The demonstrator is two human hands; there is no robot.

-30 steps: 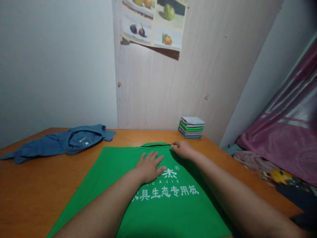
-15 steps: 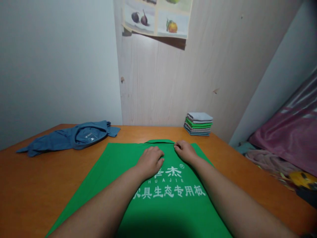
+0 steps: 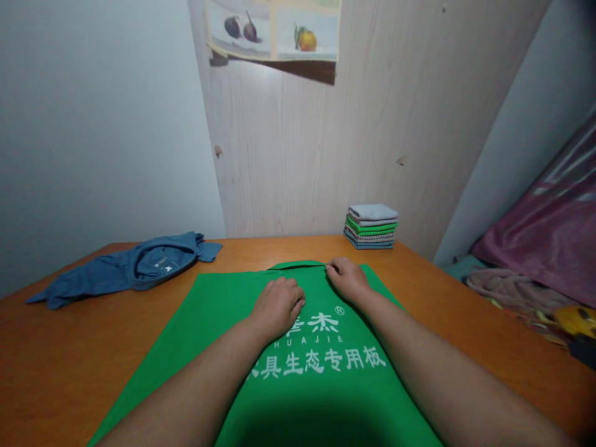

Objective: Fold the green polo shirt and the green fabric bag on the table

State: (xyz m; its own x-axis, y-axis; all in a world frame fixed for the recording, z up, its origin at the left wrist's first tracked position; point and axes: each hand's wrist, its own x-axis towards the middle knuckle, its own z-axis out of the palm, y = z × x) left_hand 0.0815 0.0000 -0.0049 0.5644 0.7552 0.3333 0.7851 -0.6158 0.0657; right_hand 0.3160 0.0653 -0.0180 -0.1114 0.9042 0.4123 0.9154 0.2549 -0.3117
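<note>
A green shirt (image 3: 307, 397) with white printed lettering lies spread flat before me, its neck opening at the far edge. My left hand (image 3: 278, 304) rests palm down on the cloth just left of the print, fingers bent a little and thumb apart. At the right end of the neck opening, my right hand (image 3: 347, 278) has its fingertips pinched on the shirt's edge. My forearms cover parts of the shirt's sides and of the lettering.
On the orange-brown table (image 3: 56, 360), a crumpled blue T-shirt (image 3: 116, 267) lies at the back left. A stack of folded clothes (image 3: 371, 226) stands at the back right. Walls border the table behind. Pink fabric (image 3: 540, 230) and other cloths lie off its right side.
The view has shifted slightly, so the wall picture sits higher and further left. Both hands keep nearly the same places on the green shirt, which lies as before.
</note>
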